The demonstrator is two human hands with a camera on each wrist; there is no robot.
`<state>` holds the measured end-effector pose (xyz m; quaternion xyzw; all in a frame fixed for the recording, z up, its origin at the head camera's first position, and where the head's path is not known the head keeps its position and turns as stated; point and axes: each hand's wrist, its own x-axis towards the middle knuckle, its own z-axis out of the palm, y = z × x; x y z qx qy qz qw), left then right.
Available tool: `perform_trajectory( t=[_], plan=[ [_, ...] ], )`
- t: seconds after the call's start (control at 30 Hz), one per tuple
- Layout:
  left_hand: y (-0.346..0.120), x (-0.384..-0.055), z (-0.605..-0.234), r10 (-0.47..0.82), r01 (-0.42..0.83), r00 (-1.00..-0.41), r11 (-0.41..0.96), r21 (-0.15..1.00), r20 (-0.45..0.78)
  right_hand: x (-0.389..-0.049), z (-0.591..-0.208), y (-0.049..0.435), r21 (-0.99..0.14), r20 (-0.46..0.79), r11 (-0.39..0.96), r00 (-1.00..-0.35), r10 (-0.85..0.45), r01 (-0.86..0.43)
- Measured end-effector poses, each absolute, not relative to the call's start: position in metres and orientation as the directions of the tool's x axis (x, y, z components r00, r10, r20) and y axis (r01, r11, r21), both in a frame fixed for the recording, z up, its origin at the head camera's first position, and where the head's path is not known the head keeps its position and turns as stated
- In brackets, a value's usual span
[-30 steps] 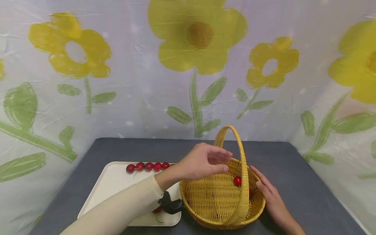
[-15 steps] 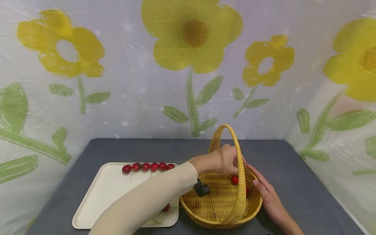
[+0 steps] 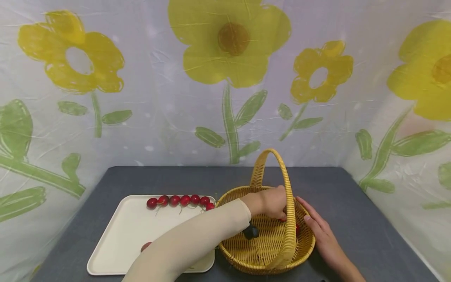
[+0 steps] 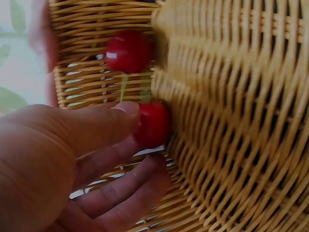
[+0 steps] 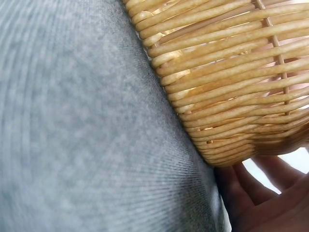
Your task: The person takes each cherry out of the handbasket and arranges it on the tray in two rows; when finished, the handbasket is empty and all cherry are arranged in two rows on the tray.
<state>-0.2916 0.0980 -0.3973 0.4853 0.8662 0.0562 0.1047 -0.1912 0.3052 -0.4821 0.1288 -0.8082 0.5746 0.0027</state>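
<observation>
My left hand (image 3: pixel 269 201) reaches under the arched handle into the yellow wicker basket (image 3: pixel 246 266). In the left wrist view, its thumb and forefinger pinch a red cherry (image 4: pixel 154 124) low by the woven wall, while the other fingers spread loosely below. A second cherry (image 4: pixel 128 51) with a green stem lies just beyond the thumb. Against the basket's outer right side rests my right hand (image 3: pixel 325 239), fingers extended along the weave. In the right wrist view, part of that hand (image 5: pixel 270 193) shows under the basket's side.
A white tray (image 3: pixel 119 235) stands left of the basket, with a row of several cherries (image 3: pixel 174 201) along its far edge. Another cherry (image 3: pixel 145 246) is partly covered by the left sleeve (image 3: pixel 197 239). Everything stands on a dark grey table (image 3: pixel 169 178).
My left hand has moved from above the basket's left rim down to a cherry inside. My right hand stays at the basket's side. The head view has shifted slightly.
</observation>
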Motion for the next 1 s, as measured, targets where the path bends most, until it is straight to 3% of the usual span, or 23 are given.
perform_trajectory(
  t=[0.27, 0.63, 0.8, 1.0],
  plan=[
    [0.093, -0.289, -0.403, 0.877, 0.846, -0.469, 0.481, 0.232, -0.108, -0.192, -0.482, 0.304, -0.929, 0.155, 0.301, -0.965, -0.213, -0.216],
    [0.082, -0.289, -0.396, 0.848, 0.827, -0.497, 0.527, 0.197, -0.184, -0.19, -0.481, 0.307, -0.93, 0.146, 0.304, -0.967, -0.208, -0.206],
    [0.064, -0.286, -0.384, 0.853, 0.76, -0.517, 0.495, 0.421, -0.069, -0.19, -0.482, 0.306, -0.926, 0.131, 0.327, -0.971, -0.2, -0.192],
    [0.025, -0.266, -0.37, 0.784, 0.542, -0.617, 0.367, 0.756, 0.062, -0.19, -0.481, 0.306, -0.924, 0.131, 0.332, -0.974, -0.187, -0.188]
  ],
)
